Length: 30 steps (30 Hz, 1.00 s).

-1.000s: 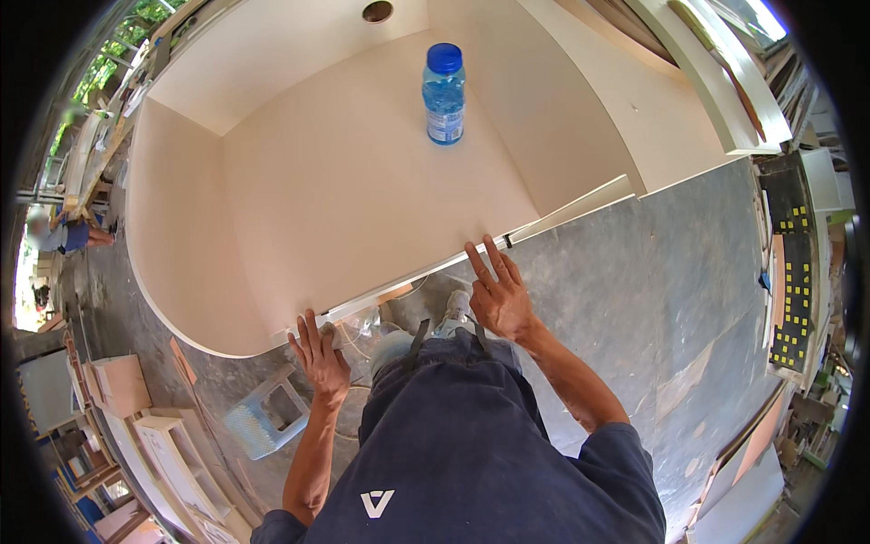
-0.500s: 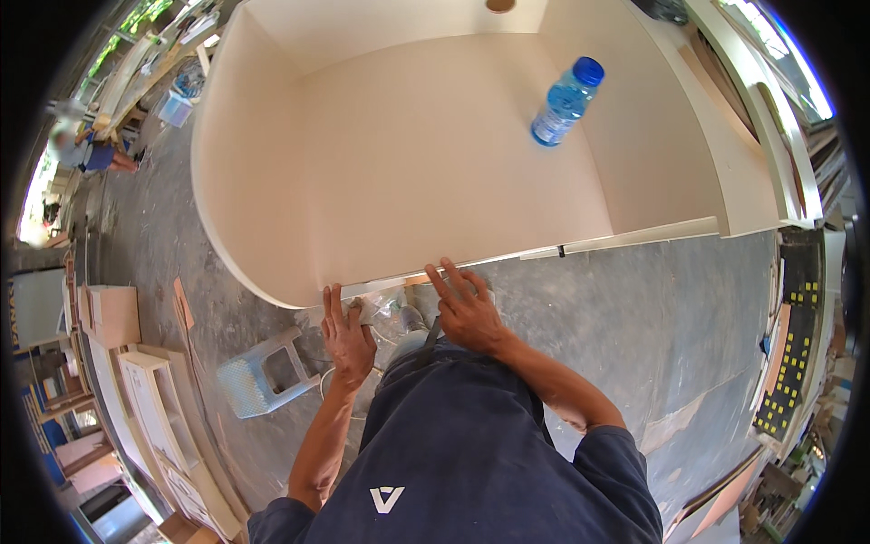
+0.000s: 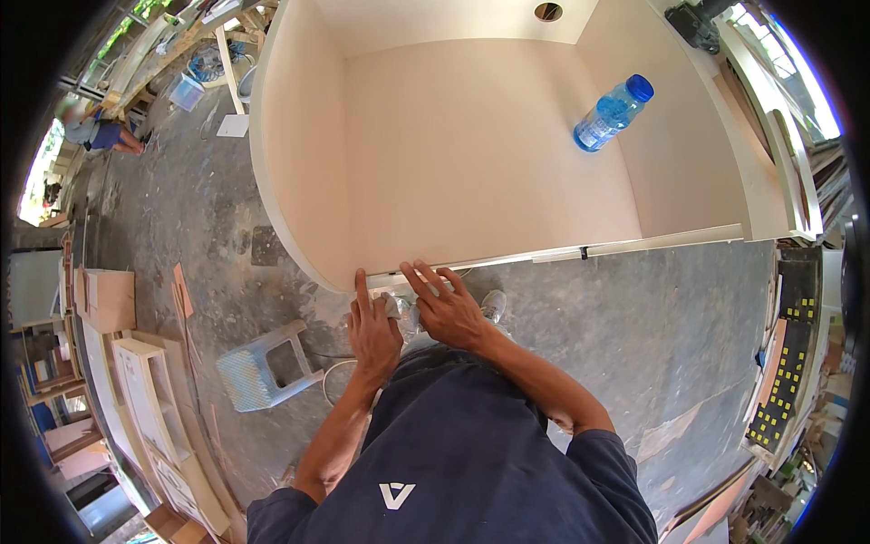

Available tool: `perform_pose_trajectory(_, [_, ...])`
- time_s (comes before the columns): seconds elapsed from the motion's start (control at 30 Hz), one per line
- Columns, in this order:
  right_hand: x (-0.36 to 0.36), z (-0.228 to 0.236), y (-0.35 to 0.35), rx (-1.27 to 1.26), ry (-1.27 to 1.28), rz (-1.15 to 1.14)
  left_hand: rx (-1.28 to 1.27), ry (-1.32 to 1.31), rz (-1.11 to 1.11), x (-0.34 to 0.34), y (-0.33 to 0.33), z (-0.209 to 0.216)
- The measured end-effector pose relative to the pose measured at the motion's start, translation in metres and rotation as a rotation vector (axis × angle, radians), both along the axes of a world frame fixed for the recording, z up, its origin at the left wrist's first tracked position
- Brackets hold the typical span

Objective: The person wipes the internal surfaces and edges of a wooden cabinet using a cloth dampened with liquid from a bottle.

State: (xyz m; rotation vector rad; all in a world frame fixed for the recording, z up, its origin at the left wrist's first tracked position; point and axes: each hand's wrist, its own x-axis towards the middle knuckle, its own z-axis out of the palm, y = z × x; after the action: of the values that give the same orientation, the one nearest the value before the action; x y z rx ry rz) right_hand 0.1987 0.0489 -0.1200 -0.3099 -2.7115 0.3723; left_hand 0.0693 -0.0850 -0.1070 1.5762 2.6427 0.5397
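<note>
A large cream cabinet shell (image 3: 471, 163) with a curved left side panel lies in front of me, its hollow facing up. My left hand (image 3: 373, 337) is at the near left corner, index finger stretched onto the edge. Beside its fingers is a small greyish piece (image 3: 391, 307), apparently held; its kind is unclear. Close to its right, my right hand (image 3: 453, 313) rests spread fingertips on the near edge, holding nothing visible. A thin white strip (image 3: 652, 243) runs along that edge, with a small black piece (image 3: 584, 253) on it. A blue-capped water bottle (image 3: 613, 114) lies inside the shell.
A pale plastic stool (image 3: 249, 372) lies on the concrete floor to my left, near a cable (image 3: 328, 385). Wooden cabinet frames (image 3: 149, 390) and a box (image 3: 111, 299) stand farther left. A black tool (image 3: 693, 27) rests at the far right. Another person (image 3: 104, 134) sits far left.
My right hand has slid left along the near edge, so both hands are closer together. My view has shifted, and the shell and bottle appear farther right.
</note>
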Motion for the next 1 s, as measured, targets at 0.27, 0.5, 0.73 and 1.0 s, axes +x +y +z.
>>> perform_pose_trajectory(0.27, [-0.041, -0.004, -0.019, 0.080, 0.054, 0.070, -0.161, -0.064, -0.135, -0.021, -0.015, 0.015])
perform_pose_trajectory(0.5, [-0.048, -0.010, -0.026, 0.044, 0.061, 0.020, -0.127, -0.187, -0.137, -0.019, -0.029, 0.014])
perform_pose_trajectory(0.73, [-0.056, -0.009, -0.032, 0.114, 0.076, 0.011, -0.022, -0.342, -0.062, -0.027, -0.056, -0.007])
perform_pose_trajectory(1.0, [-0.053, -0.005, -0.039, 0.165, 0.027, -0.010, -0.002, -0.394, 0.072, -0.050, -0.069, -0.008])
